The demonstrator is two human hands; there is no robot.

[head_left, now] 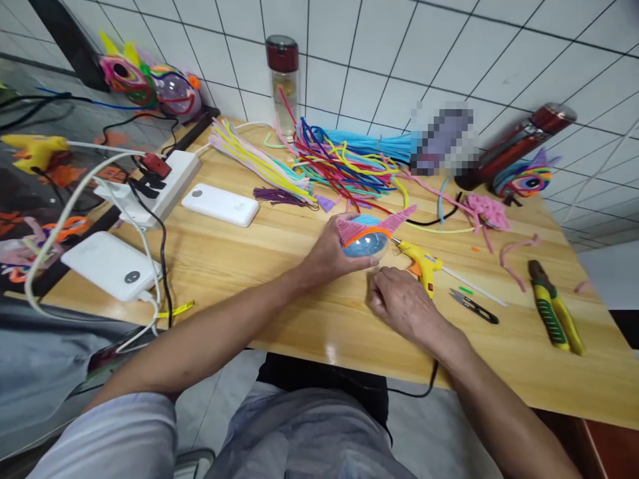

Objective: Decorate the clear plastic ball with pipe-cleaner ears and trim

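My left hand is wrapped around a clear plastic ball trimmed with pipe cleaners. An orange strip arches over the ball, with pink pointed pieces and a light blue part on top. My right hand rests on the table just right of the ball, its fingers curled under; whatever they may hold is hidden. Beyond that hand a yellow hot glue gun lies with its nozzle close to the ball and a glue stick sticking out behind. Thread snips lie to its right.
Bundled pipe cleaners spread along the back of the wooden table. Yellow-green pliers lie at right, beside pink scraps. Power banks, a power strip and cables occupy the left. A glass bottle and red thermos line the wall.
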